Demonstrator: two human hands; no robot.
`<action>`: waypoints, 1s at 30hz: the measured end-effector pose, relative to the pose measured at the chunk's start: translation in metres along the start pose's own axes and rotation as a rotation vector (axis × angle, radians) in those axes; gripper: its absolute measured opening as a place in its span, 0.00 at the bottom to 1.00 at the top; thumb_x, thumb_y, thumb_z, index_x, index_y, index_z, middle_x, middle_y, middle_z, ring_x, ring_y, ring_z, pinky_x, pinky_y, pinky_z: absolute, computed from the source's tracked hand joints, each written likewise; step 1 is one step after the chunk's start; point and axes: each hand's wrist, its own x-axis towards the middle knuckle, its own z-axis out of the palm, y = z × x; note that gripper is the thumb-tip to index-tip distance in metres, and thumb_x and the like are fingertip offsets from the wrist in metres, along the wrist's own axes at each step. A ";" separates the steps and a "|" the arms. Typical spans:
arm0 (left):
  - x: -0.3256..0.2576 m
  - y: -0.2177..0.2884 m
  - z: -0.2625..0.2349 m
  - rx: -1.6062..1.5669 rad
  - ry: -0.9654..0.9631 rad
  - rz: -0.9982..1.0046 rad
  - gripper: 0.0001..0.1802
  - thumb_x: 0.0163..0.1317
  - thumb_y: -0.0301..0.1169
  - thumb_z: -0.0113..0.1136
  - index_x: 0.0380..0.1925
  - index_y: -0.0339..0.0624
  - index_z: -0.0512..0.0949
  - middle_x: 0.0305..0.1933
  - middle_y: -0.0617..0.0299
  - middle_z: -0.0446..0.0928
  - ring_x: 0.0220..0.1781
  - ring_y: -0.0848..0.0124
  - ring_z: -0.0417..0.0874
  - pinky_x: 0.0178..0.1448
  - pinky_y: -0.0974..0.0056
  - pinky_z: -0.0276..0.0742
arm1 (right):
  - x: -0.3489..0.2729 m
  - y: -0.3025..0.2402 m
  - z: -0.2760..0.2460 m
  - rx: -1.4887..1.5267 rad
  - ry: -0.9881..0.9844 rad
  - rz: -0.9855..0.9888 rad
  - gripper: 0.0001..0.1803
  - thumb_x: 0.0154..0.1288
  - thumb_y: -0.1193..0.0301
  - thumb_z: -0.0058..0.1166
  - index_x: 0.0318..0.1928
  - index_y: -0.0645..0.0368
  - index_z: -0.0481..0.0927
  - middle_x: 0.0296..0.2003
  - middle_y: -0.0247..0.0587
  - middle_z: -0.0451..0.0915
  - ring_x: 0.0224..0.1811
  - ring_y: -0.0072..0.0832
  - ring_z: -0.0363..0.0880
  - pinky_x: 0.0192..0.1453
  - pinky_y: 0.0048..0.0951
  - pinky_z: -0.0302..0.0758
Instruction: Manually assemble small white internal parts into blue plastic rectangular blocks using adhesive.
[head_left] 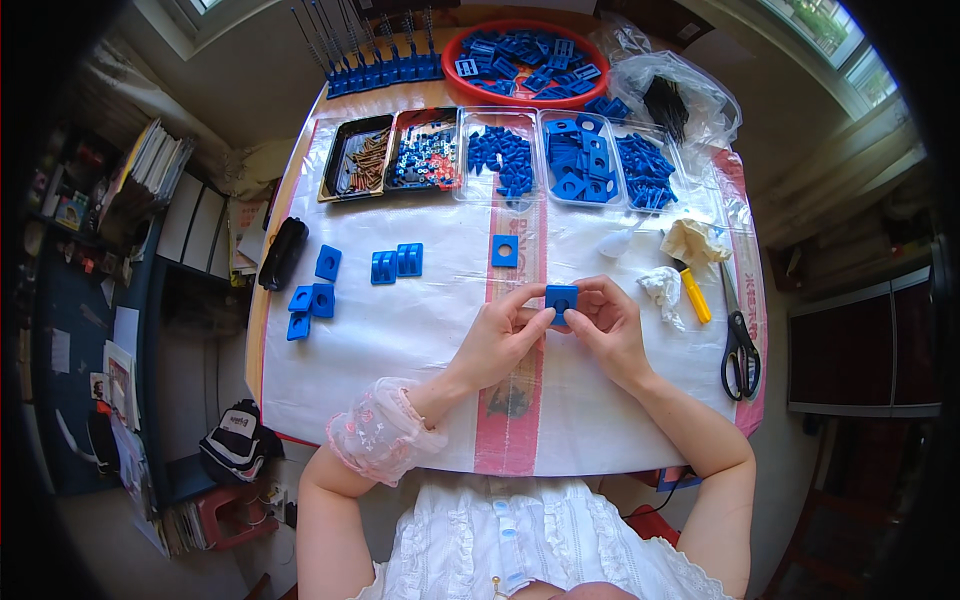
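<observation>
Between my two hands, over the middle of the table, I hold a blue square plastic piece with a round hole (562, 292). My left hand (508, 335) pinches its left side, and my right hand (606, 325) grips its right side; both thumbs press near its lower edge. Just beyond my left hand lies a similar blue square with a hole (505, 251), flat on the sheet. Two blue ridged pieces (396, 262) sit side by side to the left. Farther left is a small group of blue squares (322, 299).
Trays of screws (362, 160), small mixed parts (424, 150) and blue pieces (583, 160) line the back. Behind them stand a red basin (453, 85) and a rack of springs on rods (385, 75). Scissors (740, 355), a yellow-handled tool (695, 295) and crumpled tissue (662, 293) lie right.
</observation>
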 end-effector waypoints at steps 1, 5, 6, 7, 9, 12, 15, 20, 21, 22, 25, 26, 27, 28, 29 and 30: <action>0.000 0.000 0.000 0.005 0.003 0.002 0.19 0.71 0.29 0.56 0.58 0.34 0.72 0.28 0.63 0.82 0.29 0.80 0.79 0.34 0.72 0.74 | 0.000 0.001 0.000 0.002 0.002 -0.006 0.15 0.64 0.84 0.54 0.51 0.67 0.72 0.42 0.41 0.80 0.47 0.23 0.81 0.53 0.29 0.84; 0.000 0.000 0.000 0.022 0.007 0.012 0.19 0.70 0.29 0.56 0.58 0.33 0.72 0.29 0.62 0.83 0.29 0.79 0.80 0.34 0.72 0.75 | 0.001 0.006 -0.002 -0.036 0.003 -0.020 0.16 0.63 0.84 0.55 0.51 0.66 0.72 0.42 0.40 0.80 0.46 0.22 0.81 0.53 0.28 0.83; 0.000 0.000 0.000 0.026 0.005 0.010 0.19 0.70 0.29 0.56 0.58 0.33 0.72 0.29 0.61 0.83 0.29 0.79 0.80 0.34 0.71 0.75 | 0.000 0.007 -0.003 -0.056 0.002 -0.020 0.16 0.62 0.84 0.56 0.51 0.66 0.72 0.42 0.39 0.80 0.46 0.21 0.81 0.53 0.27 0.83; 0.000 0.000 0.000 0.030 0.004 0.009 0.19 0.70 0.29 0.56 0.58 0.33 0.72 0.29 0.61 0.83 0.28 0.79 0.80 0.34 0.71 0.75 | 0.000 0.007 -0.002 -0.048 0.004 -0.019 0.16 0.62 0.84 0.56 0.51 0.66 0.72 0.42 0.39 0.80 0.45 0.21 0.81 0.52 0.27 0.83; 0.000 -0.001 0.000 0.041 -0.001 0.014 0.19 0.70 0.29 0.56 0.58 0.33 0.72 0.29 0.61 0.83 0.28 0.78 0.80 0.34 0.71 0.76 | 0.000 0.007 -0.002 -0.033 0.012 -0.017 0.17 0.62 0.85 0.56 0.51 0.66 0.72 0.41 0.39 0.80 0.45 0.20 0.80 0.52 0.25 0.82; 0.000 0.000 -0.002 0.062 -0.023 0.001 0.19 0.71 0.28 0.55 0.59 0.34 0.71 0.32 0.63 0.83 0.30 0.81 0.79 0.36 0.73 0.75 | 0.000 0.006 0.000 -0.012 0.012 -0.035 0.15 0.64 0.83 0.56 0.51 0.65 0.73 0.41 0.38 0.81 0.45 0.19 0.80 0.47 0.22 0.81; 0.000 -0.002 0.000 0.073 -0.018 0.026 0.19 0.70 0.28 0.55 0.58 0.33 0.71 0.31 0.60 0.84 0.29 0.79 0.80 0.35 0.72 0.75 | -0.001 0.002 -0.003 -0.035 0.033 -0.020 0.09 0.68 0.78 0.55 0.47 0.63 0.74 0.37 0.35 0.81 0.39 0.15 0.79 0.37 0.17 0.75; 0.000 0.001 0.001 0.103 -0.034 0.037 0.19 0.70 0.28 0.55 0.58 0.32 0.71 0.31 0.57 0.85 0.27 0.77 0.80 0.33 0.70 0.76 | -0.001 0.003 -0.004 -0.032 0.071 0.018 0.05 0.73 0.72 0.53 0.42 0.61 0.76 0.30 0.29 0.80 0.27 0.09 0.70 0.28 0.14 0.64; 0.000 0.002 0.001 0.105 -0.036 0.036 0.19 0.70 0.28 0.55 0.58 0.32 0.71 0.31 0.57 0.85 0.27 0.77 0.80 0.33 0.70 0.75 | -0.001 0.003 -0.003 -0.037 0.077 0.010 0.06 0.73 0.71 0.52 0.41 0.61 0.76 0.29 0.28 0.80 0.25 0.08 0.68 0.27 0.14 0.63; 0.000 0.003 0.001 0.107 -0.038 0.034 0.19 0.70 0.28 0.55 0.58 0.31 0.70 0.31 0.57 0.85 0.27 0.77 0.80 0.33 0.70 0.75 | -0.001 0.004 -0.003 -0.036 0.074 0.006 0.06 0.73 0.71 0.52 0.41 0.61 0.76 0.29 0.29 0.80 0.25 0.08 0.68 0.27 0.15 0.63; 0.000 0.002 0.001 0.108 -0.042 0.049 0.19 0.70 0.28 0.55 0.58 0.31 0.70 0.31 0.57 0.85 0.27 0.77 0.80 0.33 0.71 0.75 | -0.001 0.004 -0.004 -0.029 0.069 0.002 0.06 0.73 0.71 0.52 0.41 0.61 0.76 0.30 0.29 0.80 0.26 0.08 0.69 0.27 0.15 0.64; 0.000 0.001 0.001 0.104 -0.042 0.049 0.19 0.70 0.28 0.55 0.57 0.31 0.70 0.31 0.57 0.85 0.27 0.77 0.80 0.33 0.71 0.75 | -0.001 0.003 -0.003 -0.022 0.071 0.004 0.06 0.73 0.71 0.52 0.41 0.61 0.76 0.29 0.29 0.80 0.26 0.08 0.69 0.27 0.15 0.64; 0.000 0.001 0.001 0.100 -0.041 0.049 0.19 0.70 0.28 0.55 0.57 0.31 0.70 0.31 0.57 0.85 0.27 0.77 0.80 0.33 0.71 0.75 | -0.002 0.003 -0.003 -0.015 0.074 0.006 0.06 0.73 0.71 0.52 0.41 0.60 0.76 0.29 0.29 0.80 0.26 0.08 0.69 0.27 0.15 0.63; 0.000 0.001 0.001 0.096 -0.040 0.050 0.19 0.70 0.28 0.55 0.57 0.31 0.70 0.31 0.57 0.85 0.27 0.77 0.80 0.33 0.70 0.75 | -0.002 0.003 -0.003 -0.016 0.073 0.005 0.06 0.73 0.71 0.52 0.41 0.60 0.76 0.29 0.29 0.80 0.26 0.08 0.69 0.27 0.15 0.63; 0.000 0.001 0.001 0.105 -0.050 0.033 0.18 0.70 0.28 0.54 0.58 0.33 0.71 0.33 0.58 0.85 0.28 0.79 0.79 0.34 0.72 0.75 | -0.001 0.003 -0.003 -0.018 0.072 0.004 0.06 0.73 0.71 0.52 0.41 0.60 0.75 0.29 0.29 0.80 0.25 0.08 0.69 0.27 0.15 0.63; 0.000 0.001 0.000 0.115 -0.059 0.017 0.18 0.71 0.27 0.54 0.59 0.34 0.71 0.35 0.59 0.85 0.29 0.80 0.79 0.35 0.73 0.75 | -0.001 0.003 -0.003 -0.020 0.072 0.003 0.06 0.73 0.71 0.52 0.40 0.60 0.75 0.29 0.29 0.80 0.25 0.08 0.69 0.27 0.15 0.63</action>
